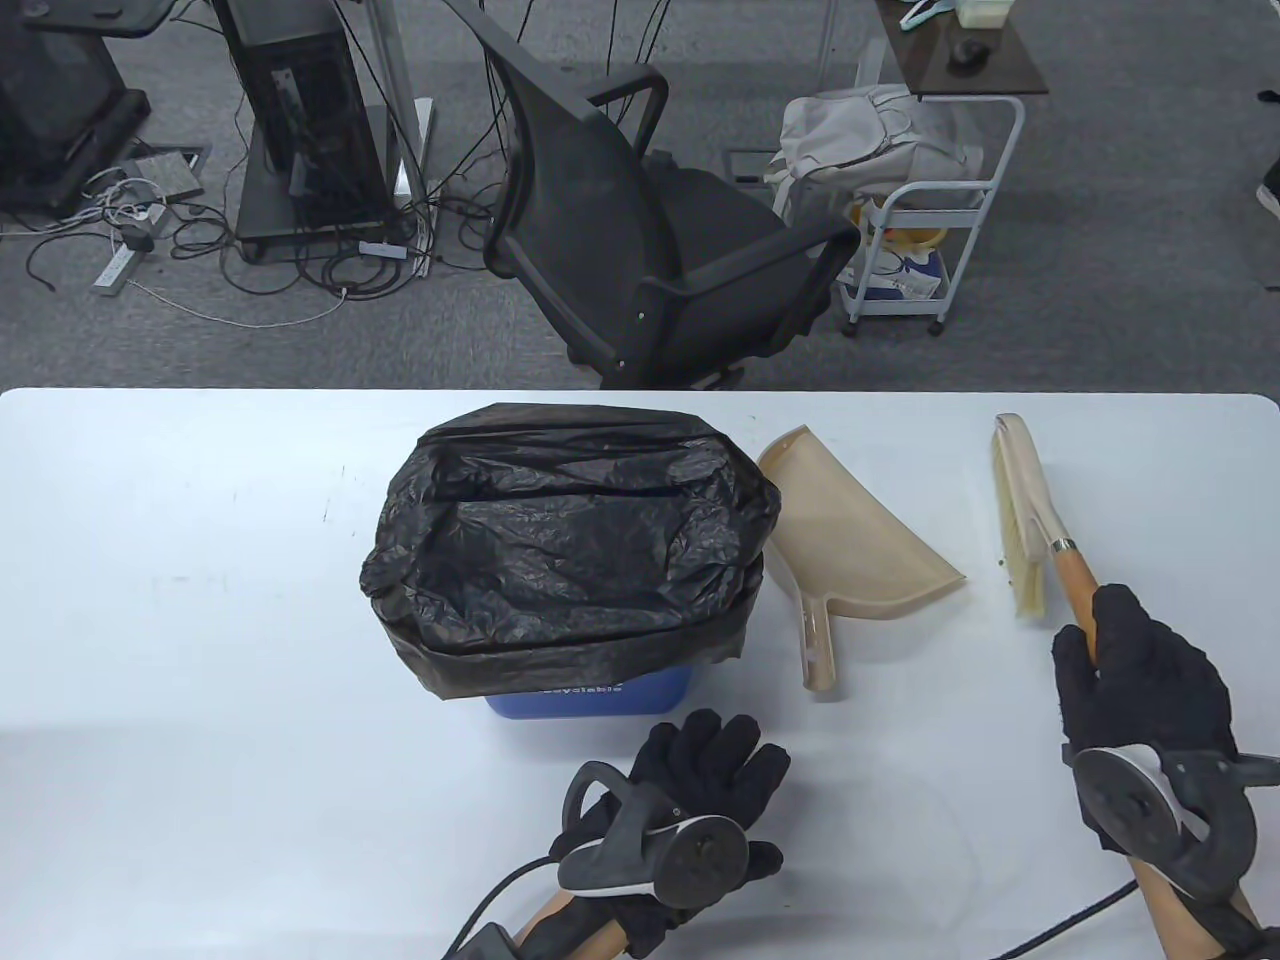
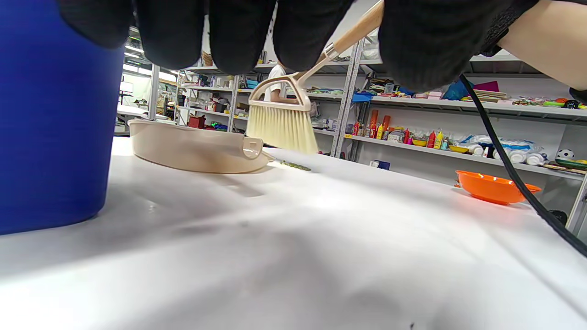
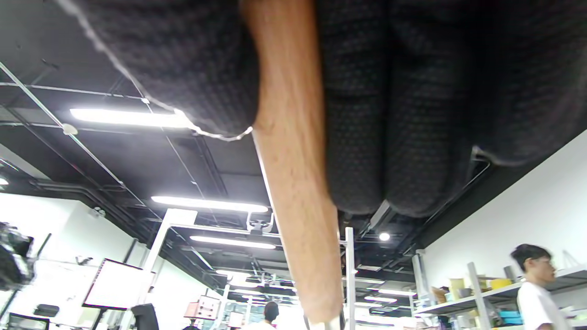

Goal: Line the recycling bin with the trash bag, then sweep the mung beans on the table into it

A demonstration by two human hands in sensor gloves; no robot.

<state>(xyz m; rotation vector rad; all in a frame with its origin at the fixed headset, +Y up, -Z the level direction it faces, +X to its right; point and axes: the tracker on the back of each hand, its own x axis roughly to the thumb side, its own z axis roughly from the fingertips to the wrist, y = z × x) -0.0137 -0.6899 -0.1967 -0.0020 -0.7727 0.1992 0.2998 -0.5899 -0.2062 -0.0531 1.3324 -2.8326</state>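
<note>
Table view, our right hand [image 1: 1140,670] wrapped round the brush [image 1: 1030,530] handle right of the bin [image 1: 600,690], black bag [image 1: 570,540] already lining it, dustpan [image 1: 850,550] between them, beans [image 2: 296,166] by the bristles, left hand [image 1: 690,790] flat and relaxed on the counter [image 1: 200,600] just in front of the bin

Blue bin [image 1: 610,692] upright near table middle, in front of my left hand. Black bag [image 1: 560,550] lines it, rim folded over top edge, crumpled, covers most of outside wall. Beige dustpan [image 1: 850,540] lies flat just right of bin, handle toward me. Brush [image 1: 1022,520] right of dustpan, bristles on table, wooden handle in my grip. Few green beans [image 2: 296,165] beside bristles.
</note>
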